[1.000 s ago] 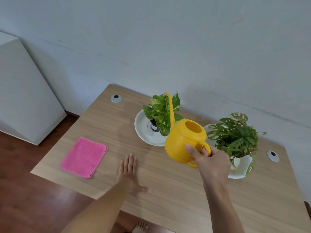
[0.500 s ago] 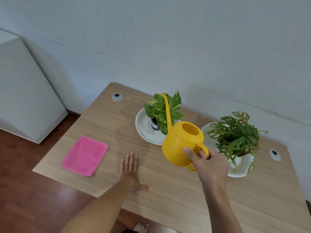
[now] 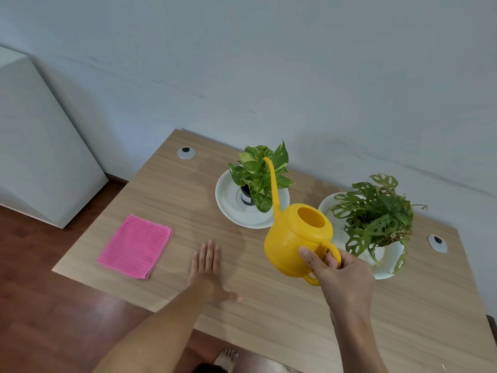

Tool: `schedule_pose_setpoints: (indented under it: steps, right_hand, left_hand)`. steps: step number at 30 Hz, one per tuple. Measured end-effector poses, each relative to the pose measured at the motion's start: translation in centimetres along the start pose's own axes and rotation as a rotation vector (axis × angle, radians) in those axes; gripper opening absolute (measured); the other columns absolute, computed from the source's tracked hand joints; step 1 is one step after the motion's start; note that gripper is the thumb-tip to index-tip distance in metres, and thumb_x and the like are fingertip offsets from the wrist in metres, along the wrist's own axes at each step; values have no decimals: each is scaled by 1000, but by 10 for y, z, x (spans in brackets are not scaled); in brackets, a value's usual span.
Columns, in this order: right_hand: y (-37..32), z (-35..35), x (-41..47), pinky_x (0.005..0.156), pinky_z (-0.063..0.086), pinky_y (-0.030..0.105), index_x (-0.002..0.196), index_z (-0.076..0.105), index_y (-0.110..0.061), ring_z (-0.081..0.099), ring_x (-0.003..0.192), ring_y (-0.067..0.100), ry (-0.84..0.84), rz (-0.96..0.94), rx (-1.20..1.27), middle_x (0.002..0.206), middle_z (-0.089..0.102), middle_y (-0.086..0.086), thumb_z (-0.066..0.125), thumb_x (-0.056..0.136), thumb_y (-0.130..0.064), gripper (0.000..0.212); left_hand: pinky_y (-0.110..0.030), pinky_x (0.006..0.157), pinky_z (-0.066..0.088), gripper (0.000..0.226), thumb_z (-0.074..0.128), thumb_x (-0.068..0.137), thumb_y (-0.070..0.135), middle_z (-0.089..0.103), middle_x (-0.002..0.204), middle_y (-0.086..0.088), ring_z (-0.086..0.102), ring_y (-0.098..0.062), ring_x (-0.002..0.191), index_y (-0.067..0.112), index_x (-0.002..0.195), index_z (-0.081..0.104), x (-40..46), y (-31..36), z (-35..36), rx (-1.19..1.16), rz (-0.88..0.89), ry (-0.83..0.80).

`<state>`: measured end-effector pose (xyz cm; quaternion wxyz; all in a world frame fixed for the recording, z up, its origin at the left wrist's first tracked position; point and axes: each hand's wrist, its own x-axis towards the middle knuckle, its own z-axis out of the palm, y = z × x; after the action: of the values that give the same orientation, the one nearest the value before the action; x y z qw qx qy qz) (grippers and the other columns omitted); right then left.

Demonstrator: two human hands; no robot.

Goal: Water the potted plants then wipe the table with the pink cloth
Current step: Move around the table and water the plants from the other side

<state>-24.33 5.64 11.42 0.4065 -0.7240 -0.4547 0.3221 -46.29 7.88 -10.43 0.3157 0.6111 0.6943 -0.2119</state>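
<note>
Aloft, watering can [image 3: 295, 238] in right hand [image 3: 341, 278] grip

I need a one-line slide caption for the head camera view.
Right hand tips yellow watering can toward left potted plant; left hand rests flat on table.

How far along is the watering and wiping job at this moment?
Nothing looks finished. In hand: the right hand holds the yellow watering can, spout at the left plant; no water visible. The left hand rests flat. Left: the right plant, then wiping; the pink cloth lies folded.
</note>
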Motion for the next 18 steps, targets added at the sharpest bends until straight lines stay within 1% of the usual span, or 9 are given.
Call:
schedule_pose_setpoints:
  steps: [2, 4, 7, 8, 10, 12, 16, 18]
  right_hand:
    - [1, -2, -2, 70, 57, 45, 60, 67, -22, 71, 79, 33, 7, -1, -11, 71, 72, 13, 92, 64, -32, 27]
    - [2, -4, -4, 69, 57, 46, 60, 67, -21, 69, 77, 36, 12, -6, -28, 71, 72, 15, 92, 64, -34, 28]
    - [5, -7, -6, 66, 56, 43, 63, 69, -19, 69, 77, 36, 9, -3, -19, 72, 72, 17, 91, 64, -33, 26]
    - [6, -7, -7, 65, 55, 43, 65, 71, -15, 67, 73, 36, 5, -5, -22, 72, 71, 19, 91, 64, -34, 27]
    - [9, -9, -8, 64, 55, 47, 70, 71, -4, 60, 63, 29, 3, -12, -32, 74, 69, 24, 91, 63, -35, 37]
    - [11, -10, -9, 62, 54, 48, 73, 69, 3, 54, 62, 22, 6, -14, -37, 74, 66, 27, 91, 63, -36, 46]
    - [13, -12, -12, 57, 48, 42, 66, 66, 2, 50, 59, 19, -3, -19, -23, 68, 62, 27, 91, 63, -37, 47]
    - [15, -14, -12, 55, 45, 37, 62, 65, -2, 49, 58, 18, -3, -17, -3, 61, 58, 22, 91, 63, -36, 43]
  left_hand:
    - [-50, 120, -24, 160, 54, 54, 100, -56, 146, -12, -50, -27, 135, 9, 143, -44, 0, 0, 0, -2, -4, 4]
    - [-50, 120, -24, 160, 53, 54, 100, -57, 145, -11, -50, -28, 135, 9, 142, -44, -1, 1, 0, 1, -7, 4]
    - [-49, 121, -24, 160, 53, 54, 100, -58, 144, -11, -51, -27, 135, 9, 142, -44, 0, 1, 0, -3, -8, 0]
    - [-49, 121, -24, 160, 53, 54, 101, -58, 144, -11, -51, -27, 135, 9, 143, -44, 0, 1, 0, -6, -10, 0]
    - [-50, 120, -24, 161, 53, 53, 101, -58, 144, -11, -51, -28, 136, 9, 143, -44, 0, 0, -1, -5, -14, -2]
    - [-50, 120, -24, 162, 53, 52, 102, -58, 145, -11, -50, -28, 137, 9, 143, -44, 0, 0, -1, -4, -14, -5]
    - [-50, 121, -24, 162, 53, 53, 101, -57, 146, -11, -50, -28, 137, 9, 143, -44, -1, 1, -1, -9, -12, -4]
    - [-50, 121, -23, 162, 54, 53, 101, -57, 146, -11, -50, -28, 136, 9, 143, -44, 0, 0, 0, -9, -13, 0]
